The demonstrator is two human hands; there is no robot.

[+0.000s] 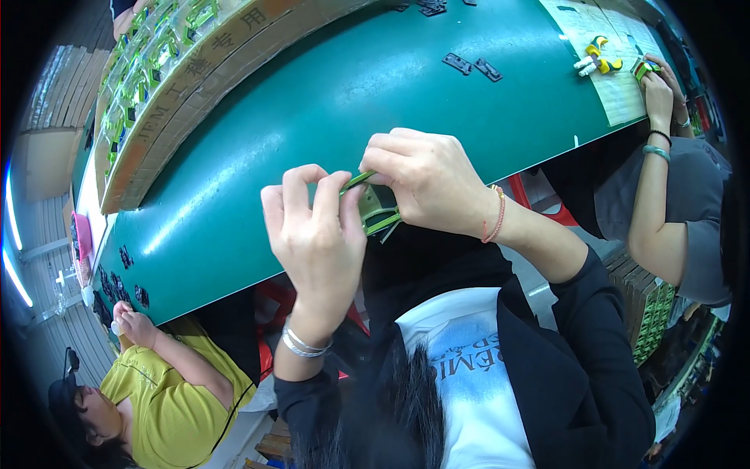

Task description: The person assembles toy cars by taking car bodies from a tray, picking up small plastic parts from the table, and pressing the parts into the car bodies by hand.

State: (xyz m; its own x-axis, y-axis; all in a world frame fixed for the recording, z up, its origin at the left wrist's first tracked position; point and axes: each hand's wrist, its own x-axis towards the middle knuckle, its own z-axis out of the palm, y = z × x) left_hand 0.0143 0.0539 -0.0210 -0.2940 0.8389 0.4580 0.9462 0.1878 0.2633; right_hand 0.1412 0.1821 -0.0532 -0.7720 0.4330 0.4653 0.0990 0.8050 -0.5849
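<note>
Between my two hands, above the near edge of the green table, is a small green plastic frame (381, 221) with a dark, see-through middle. My left hand (316, 211) pinches its left side between thumb and fingers. On the other side my right hand (426, 176) grips the frame's upper right part, its fingers curled over it. The fingers hide much of the piece, so its full shape cannot be made out.
A long cardboard tray (180, 94) filled with green parts stands at the table's far left. Small black parts (473, 66) lie on the green tabletop (328, 117). Yellow-handled pliers (600, 59) rest on paper at right. Co-workers sit on both sides, one in a yellow shirt (176, 391).
</note>
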